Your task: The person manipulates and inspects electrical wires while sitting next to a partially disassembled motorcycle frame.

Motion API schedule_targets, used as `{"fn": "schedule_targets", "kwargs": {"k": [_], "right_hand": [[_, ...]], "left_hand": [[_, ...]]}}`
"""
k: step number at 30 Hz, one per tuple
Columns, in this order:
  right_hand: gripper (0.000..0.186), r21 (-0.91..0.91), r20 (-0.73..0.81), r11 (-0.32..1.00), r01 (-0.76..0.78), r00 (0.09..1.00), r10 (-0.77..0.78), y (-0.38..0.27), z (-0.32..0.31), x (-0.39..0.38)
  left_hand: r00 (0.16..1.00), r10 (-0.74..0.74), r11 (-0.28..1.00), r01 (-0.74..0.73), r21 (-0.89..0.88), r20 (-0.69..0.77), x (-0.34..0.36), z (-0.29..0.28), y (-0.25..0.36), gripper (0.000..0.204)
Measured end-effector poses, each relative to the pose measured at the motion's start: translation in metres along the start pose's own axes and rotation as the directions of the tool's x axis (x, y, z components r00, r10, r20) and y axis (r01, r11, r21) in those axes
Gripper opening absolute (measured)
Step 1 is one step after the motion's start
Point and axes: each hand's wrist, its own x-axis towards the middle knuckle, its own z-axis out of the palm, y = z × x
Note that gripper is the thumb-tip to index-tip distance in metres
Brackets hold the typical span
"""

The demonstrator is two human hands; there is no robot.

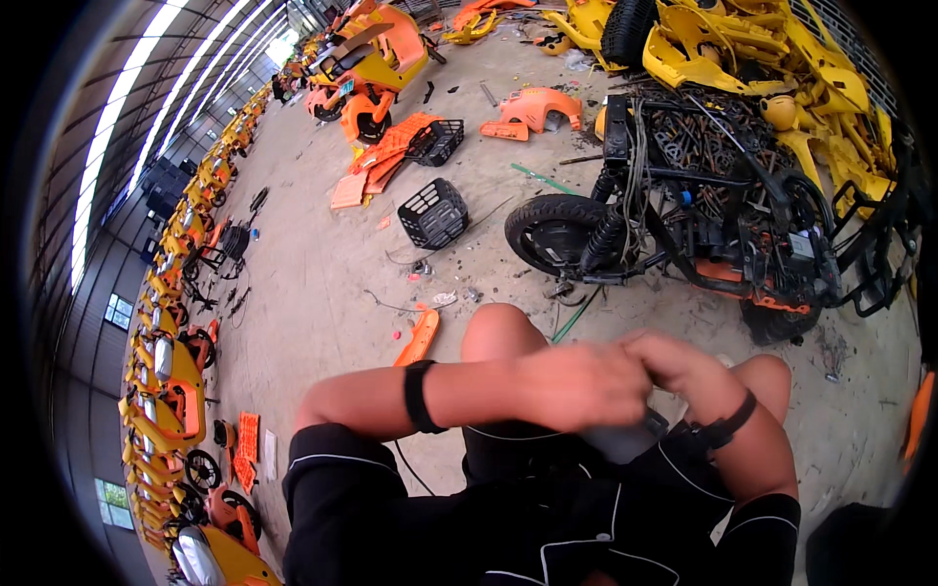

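Note:
My left hand (pixel 581 383) reaches across my body to meet my right hand (pixel 660 356) above my lap. The left hand is motion-blurred, its fingers curled, and it hides what lies between the two. My right hand's fingers are bent around the same spot, and what they grip is hidden. A grey object (pixel 625 441), partly dark, shows just below my hands between my legs. Both forearms wear black bands.
A stripped black scooter frame (pixel 713 244) stands ahead-right beside piled yellow panels (pixel 821 78). Black baskets (pixel 433 213), orange panels (pixel 531 109) and loose scraps lie on the concrete floor (pixel 322 283). Rows of yellow-orange scooters (pixel 176 391) line the left side.

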Motion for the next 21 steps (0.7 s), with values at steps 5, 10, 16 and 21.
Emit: {"fn": "schedule_targets", "kwargs": {"k": [5, 10, 16, 21], "right_hand": [[0.027, 0.352, 0.290, 0.912, 0.212, 0.901, -0.321, -0.040, 0.004, -0.048], [0.019, 0.151, -0.066, 0.758, 0.635, 0.771, -0.633, -0.047, 0.019, -0.044], [0.029, -0.878, 0.037, 0.062, 0.475, 0.196, -0.980, -0.057, 0.004, -0.048], [0.041, -0.886, 0.456, -0.463, -0.022, 0.140, -0.879, -0.059, 0.001, -0.051]], "left_hand": [[0.828, -0.165, 0.960, 0.259, 0.105, -0.536, -0.009, -0.043, -0.005, 0.009], [0.271, -0.605, 0.796, 0.224, -0.563, -0.748, 0.020, -0.027, -0.020, 0.019], [-0.030, -0.902, 0.426, 0.112, -0.898, -0.431, 0.023, -0.018, -0.055, 0.021], [-0.039, -0.949, 0.302, 0.165, -0.939, -0.312, 0.020, -0.015, -0.066, 0.022]]}}
